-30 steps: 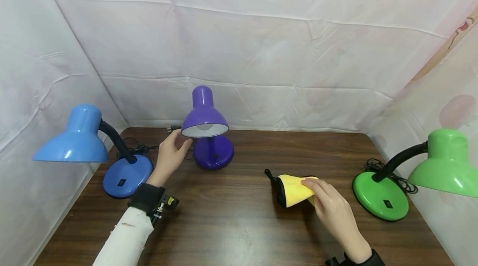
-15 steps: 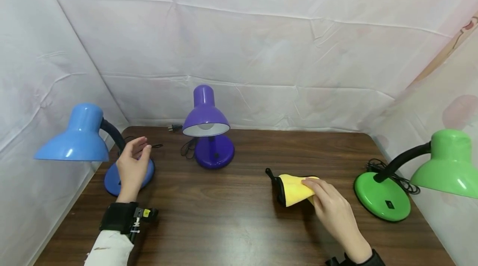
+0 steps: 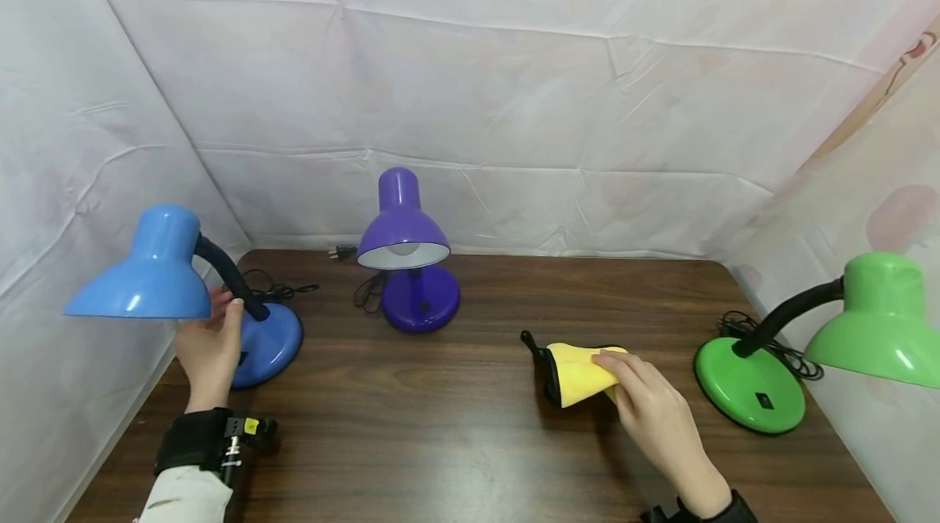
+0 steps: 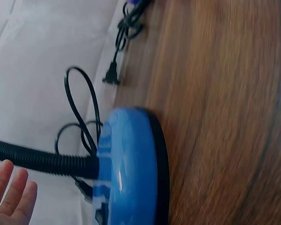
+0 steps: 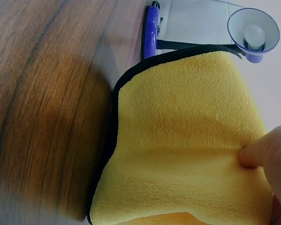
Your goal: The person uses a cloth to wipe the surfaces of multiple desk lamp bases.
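Note:
At the left of the head view stands the blue desk lamp [image 3: 147, 278] with a black flexible neck. My left hand [image 3: 209, 352] is beside its base, the fingertips partly hidden behind the shade. In the left wrist view the extended fingers [image 4: 23, 197] are close to the ribbed neck [image 4: 51, 161]. A yellow cloth [image 3: 583, 374] with black edging hangs over the table at the right. My right hand [image 3: 657, 417] pinches its upper edge, the thumb [image 5: 267, 154] pressing on the fabric in the right wrist view.
A purple desk lamp [image 3: 404, 233] stands at the back, its cord [image 3: 370, 292] bundled beside the base. On the right is a green desk lamp [image 3: 874, 327]. White sheeting [image 3: 485, 99] walls the brown wooden table [image 3: 411, 441] at the back and sides.
My left hand has moved from beside the purple lamp leftward and nearer to me, to the blue lamp's neck. The right hand and the yellow cloth have stayed put.

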`<action>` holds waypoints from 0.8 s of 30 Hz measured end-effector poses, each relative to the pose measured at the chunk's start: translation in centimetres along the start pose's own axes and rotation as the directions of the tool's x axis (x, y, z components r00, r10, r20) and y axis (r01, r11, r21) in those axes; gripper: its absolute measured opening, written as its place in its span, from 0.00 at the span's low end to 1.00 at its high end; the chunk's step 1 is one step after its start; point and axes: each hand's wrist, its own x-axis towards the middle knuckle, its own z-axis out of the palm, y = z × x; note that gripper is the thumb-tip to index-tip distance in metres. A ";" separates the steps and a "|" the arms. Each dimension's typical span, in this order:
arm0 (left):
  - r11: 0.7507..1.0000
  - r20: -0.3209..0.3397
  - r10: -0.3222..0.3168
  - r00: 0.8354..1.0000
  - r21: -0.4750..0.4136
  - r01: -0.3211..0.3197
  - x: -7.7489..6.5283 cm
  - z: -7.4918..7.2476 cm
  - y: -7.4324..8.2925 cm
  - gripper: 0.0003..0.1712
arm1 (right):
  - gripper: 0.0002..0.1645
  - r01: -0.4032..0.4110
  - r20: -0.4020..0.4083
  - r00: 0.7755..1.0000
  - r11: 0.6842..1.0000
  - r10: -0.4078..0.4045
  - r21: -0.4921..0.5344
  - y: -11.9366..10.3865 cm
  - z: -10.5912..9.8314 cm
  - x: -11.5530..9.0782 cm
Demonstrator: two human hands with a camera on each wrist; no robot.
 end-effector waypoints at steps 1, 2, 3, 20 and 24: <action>1.000 -0.005 0.001 1.000 0.005 -0.001 0.2 -0.1 -0.1 0.22 | 0.22 0.003 -0.002 1.000 1.000 -0.003 0.000 0.0 0.0 0.0; 1.000 -0.003 0.002 1.000 0.004 -0.002 0.4 -0.1 -0.2 0.22 | 0.22 0.000 0.001 1.000 1.000 0.000 -0.004 0.0 0.0 0.0; 1.000 0.001 0.007 1.000 0.011 -0.007 0.6 -0.1 -0.3 0.23 | 0.23 -0.004 0.006 1.000 1.000 0.004 -0.007 0.0 0.0 0.0; 0.995 0.230 0.037 0.973 0.082 -0.057 2.6 0.8 -0.3 0.20 | 0.22 -0.012 0.015 1.000 1.000 0.012 0.001 0.0 -0.1 -0.2; 0.992 0.212 0.113 0.971 0.032 -0.122 2.9 1.0 -1.3 0.18 | 0.23 -0.023 0.019 1.000 1.000 0.023 -0.001 0.0 -0.1 -0.3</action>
